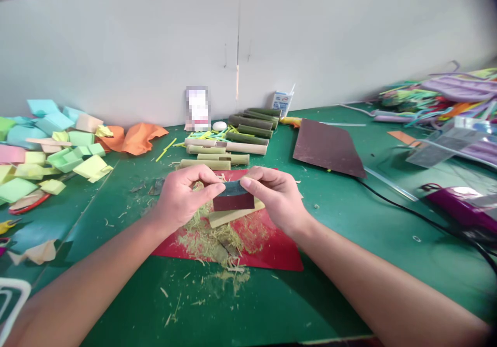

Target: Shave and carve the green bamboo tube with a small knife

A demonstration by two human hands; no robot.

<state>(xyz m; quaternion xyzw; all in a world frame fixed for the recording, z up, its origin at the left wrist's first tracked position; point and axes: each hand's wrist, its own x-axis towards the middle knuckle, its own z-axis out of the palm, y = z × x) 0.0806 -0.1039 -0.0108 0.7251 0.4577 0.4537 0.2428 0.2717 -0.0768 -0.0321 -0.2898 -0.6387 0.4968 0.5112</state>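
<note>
Between both hands is a small piece of sandpaper (233,202), dark brown with a grey-blue strip along its top edge. My left hand (190,194) pinches its upper left corner between thumb and fingers. At the upper right corner, my right hand (277,197) grips it the same way. Just below and partly behind it lies a pale bamboo piece (221,218), on a red mat (279,254) strewn with greenish shavings (202,235). Several bamboo pieces (248,132), some green and some peeled, lie in a row beyond the hands.
A large dark brown sheet (326,147) lies right of the bamboo, near a black cable (404,202) and a purple device (462,210). Folded coloured paper (50,150) and crumpled orange paper (142,137) are at left. A drink carton (282,102) stands by the wall.
</note>
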